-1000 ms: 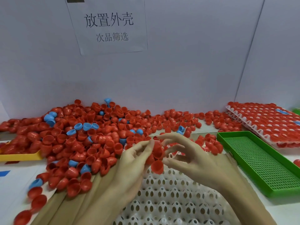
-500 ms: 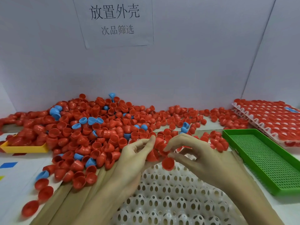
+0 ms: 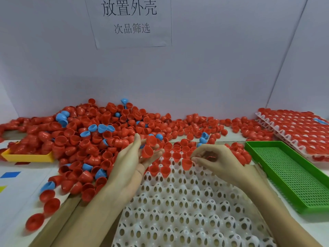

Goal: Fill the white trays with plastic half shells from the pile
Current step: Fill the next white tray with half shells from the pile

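A big pile of red half shells [image 3: 85, 138], with a few blue ones mixed in, covers the back and left of the table. A white tray [image 3: 178, 211] with egg-shaped holes lies in front of me, and a few red shells sit in its far rows. My left hand [image 3: 131, 157] lies palm up at the tray's far left corner with straight fingers, carrying a red half shell [image 3: 147, 151]. At the tray's far edge, my right hand [image 3: 219, 163] has curled fingers that pinch a red half shell [image 3: 187, 164] just above a tray hole.
Stacked white trays filled with red shells [image 3: 293, 127] sit at the back right. A green perforated tray [image 3: 288, 175] lies right of my tray. A yellow tray [image 3: 26, 156] sits at the left, half under the pile. Loose shells [image 3: 49, 202] lie front left. White walls enclose the back.
My hands have parted. The left hand has opened palm up with shells on it. The right hand has carried one shell right and down to the tray's far rows.
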The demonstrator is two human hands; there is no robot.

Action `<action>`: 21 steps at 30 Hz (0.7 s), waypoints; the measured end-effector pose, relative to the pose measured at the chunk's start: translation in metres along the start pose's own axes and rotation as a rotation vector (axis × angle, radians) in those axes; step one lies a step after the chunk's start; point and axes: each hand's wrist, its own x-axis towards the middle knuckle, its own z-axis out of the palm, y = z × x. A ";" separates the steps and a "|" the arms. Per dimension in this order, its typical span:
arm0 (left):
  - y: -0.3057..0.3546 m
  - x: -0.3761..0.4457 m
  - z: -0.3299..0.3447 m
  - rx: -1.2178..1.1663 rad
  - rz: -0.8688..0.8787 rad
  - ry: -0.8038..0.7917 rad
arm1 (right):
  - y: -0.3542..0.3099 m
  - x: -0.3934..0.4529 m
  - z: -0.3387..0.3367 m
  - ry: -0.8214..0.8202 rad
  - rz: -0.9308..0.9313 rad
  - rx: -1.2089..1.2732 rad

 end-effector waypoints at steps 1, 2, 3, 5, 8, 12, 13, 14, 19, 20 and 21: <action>0.000 0.001 -0.001 0.018 -0.006 -0.032 | 0.000 0.003 0.002 -0.022 -0.006 -0.002; -0.001 0.001 -0.002 0.052 -0.008 -0.065 | 0.000 0.006 0.004 -0.049 -0.009 -0.012; -0.001 0.002 -0.003 0.088 -0.011 -0.089 | 0.000 0.007 0.007 -0.074 -0.008 -0.023; -0.003 0.004 -0.006 0.129 -0.019 -0.101 | 0.000 0.006 0.011 -0.121 -0.004 -0.038; -0.007 0.006 -0.008 0.147 -0.044 -0.074 | -0.003 0.002 0.012 -0.174 -0.012 -0.035; -0.008 0.004 -0.007 0.090 -0.081 -0.101 | -0.009 0.000 0.012 -0.140 -0.019 -0.041; -0.008 0.004 -0.006 0.087 -0.086 -0.124 | -0.011 -0.001 0.010 -0.101 -0.024 -0.025; -0.008 0.003 -0.004 0.086 -0.095 -0.152 | -0.013 -0.003 0.007 -0.061 -0.033 -0.001; -0.012 -0.004 0.005 0.198 -0.143 -0.320 | -0.030 -0.013 -0.004 0.010 -0.108 0.172; -0.014 -0.005 0.006 0.258 -0.137 -0.353 | -0.033 -0.015 -0.003 0.012 -0.128 0.182; -0.016 -0.006 0.006 0.310 -0.125 -0.375 | -0.035 -0.016 0.000 0.006 -0.147 0.183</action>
